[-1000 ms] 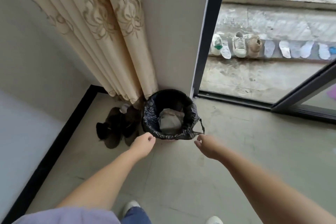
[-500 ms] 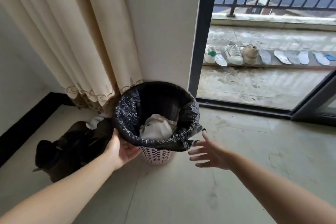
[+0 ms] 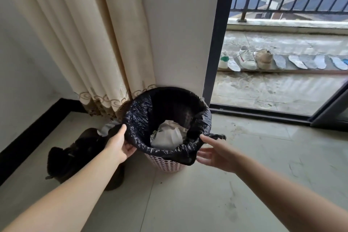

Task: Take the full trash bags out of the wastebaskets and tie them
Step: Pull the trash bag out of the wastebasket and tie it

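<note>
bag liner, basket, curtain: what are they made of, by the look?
Bag: thin black plastic film, glossy, by its crinkles and highlights. Basket: looks like moulded pink plastic, a regular grid of round holes. Curtain: woven cream fabric, matte, hanging in soft folds, with an embroidered hem; fibre can't be told.

Bag point(image 3: 143, 118) in wastebasket point(image 3: 165, 164) (curtain point(image 3: 84, 43) behind)

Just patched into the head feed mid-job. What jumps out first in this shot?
The black trash bag dominates the centre, folded over the rim of a pink perforated wastebasket in the corner by the cream curtain, with pale crumpled rubbish inside. The left hand touches the bag's left edge; the right hand is open at its right edge, no grip closed yet. Beyond the open sliding door, shoes and insoles line the balcony.
</note>
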A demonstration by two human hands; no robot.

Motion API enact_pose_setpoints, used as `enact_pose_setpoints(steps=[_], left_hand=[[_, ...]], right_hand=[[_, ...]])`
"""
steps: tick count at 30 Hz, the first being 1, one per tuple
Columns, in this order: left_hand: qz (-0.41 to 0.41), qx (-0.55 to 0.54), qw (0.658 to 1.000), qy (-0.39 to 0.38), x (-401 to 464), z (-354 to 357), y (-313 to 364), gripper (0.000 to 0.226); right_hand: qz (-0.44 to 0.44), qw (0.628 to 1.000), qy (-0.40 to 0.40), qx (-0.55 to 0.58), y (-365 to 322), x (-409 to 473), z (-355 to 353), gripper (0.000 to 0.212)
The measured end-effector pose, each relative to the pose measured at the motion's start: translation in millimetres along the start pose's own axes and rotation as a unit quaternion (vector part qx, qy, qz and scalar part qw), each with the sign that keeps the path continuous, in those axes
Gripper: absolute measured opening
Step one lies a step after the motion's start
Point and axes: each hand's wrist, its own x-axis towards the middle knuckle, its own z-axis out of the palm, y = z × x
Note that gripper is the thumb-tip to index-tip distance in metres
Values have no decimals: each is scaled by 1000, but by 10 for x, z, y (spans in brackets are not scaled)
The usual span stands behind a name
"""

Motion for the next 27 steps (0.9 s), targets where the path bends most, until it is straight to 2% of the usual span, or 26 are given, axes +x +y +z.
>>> enact_pose_setpoints(steps=[2,6,8,11,14,16,18,21,24,26,27], left_hand=[[-9,21,1000,-21,-60,-29,-14,24],[-47,45,996,-60,-127,-114,-10,30],[-58,31,996,-57,-114,-140,-4,33],[-59,29,997,-30,-73,-162,-1,34],[-32,48,998,13,-57,-137,9,30],[-9,74,997,34,-54,-113,21,27],[12,98,994,56,-40,-83,16,23],[75,133,983,100,-99,12,8,20],[151,122,970,145,-150,124,52,43],[143,68,974,160,-179,186,115,42],[118,34,980,155,-205,215,130,34]], right_hand=[[-6,1000,10,-10,7,35,2,14],[-32,996,33,-73,-67,61,-108,19],[-61,989,50,-126,-110,41,-142,24],[-82,982,104,-135,-121,33,-175,27],[5,983,127,-129,-68,-10,-230,24],[80,984,82,-136,-69,-99,-226,24],[103,986,30,-130,-148,-200,-193,26],[49,995,10,-84,-336,-269,-139,26],[-60,995,74,12,-441,-219,-204,20],[-106,983,122,83,-473,-189,-285,16],[-119,978,131,107,-485,-182,-319,16]])
